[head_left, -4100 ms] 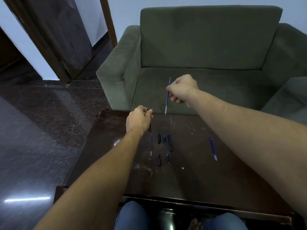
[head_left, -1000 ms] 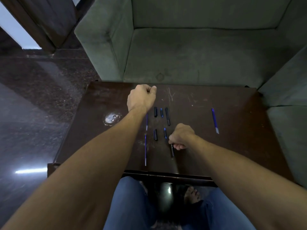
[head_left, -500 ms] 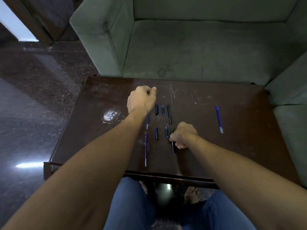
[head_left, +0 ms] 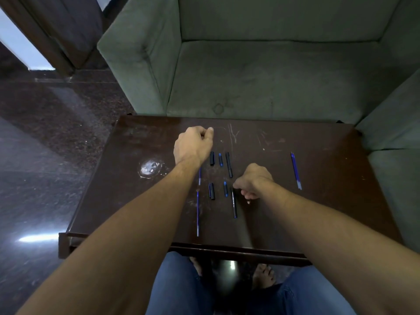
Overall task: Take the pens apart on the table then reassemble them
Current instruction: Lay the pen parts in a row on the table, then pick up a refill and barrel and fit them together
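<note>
Pen parts lie in two rows on the dark table (head_left: pixel 318 219). Far row: a black cap (head_left: pixel 211 158), a small blue piece (head_left: pixel 220 159), a black barrel (head_left: pixel 229 164), and a blue refill (head_left: pixel 199 177) partly under my left wrist. Near row: a long blue refill (head_left: pixel 198 212), a black cap (head_left: pixel 211 191), a blue piece (head_left: pixel 225 189) and a black barrel (head_left: pixel 234 203). My left hand (head_left: pixel 193 144) rests as a fist beyond the far row; nothing shows in it. My right hand (head_left: pixel 252 180) is curled, knuckles at the near barrel's far end. A whole blue pen (head_left: pixel 296 170) lies apart, right.
A green sofa (head_left: pixel 261 76) stands right behind the table and wraps round its right side. A white smear (head_left: pixel 150 168) marks the table's left part. My knees in jeans (head_left: pixel 181 292) are under the near edge. Dark polished floor (head_left: pixel 45 178) lies to the left.
The refill my right hand held up four seconds ago now lies in the near row. Over the last second that hand drew back off the near black barrel, leaving it on the table.
</note>
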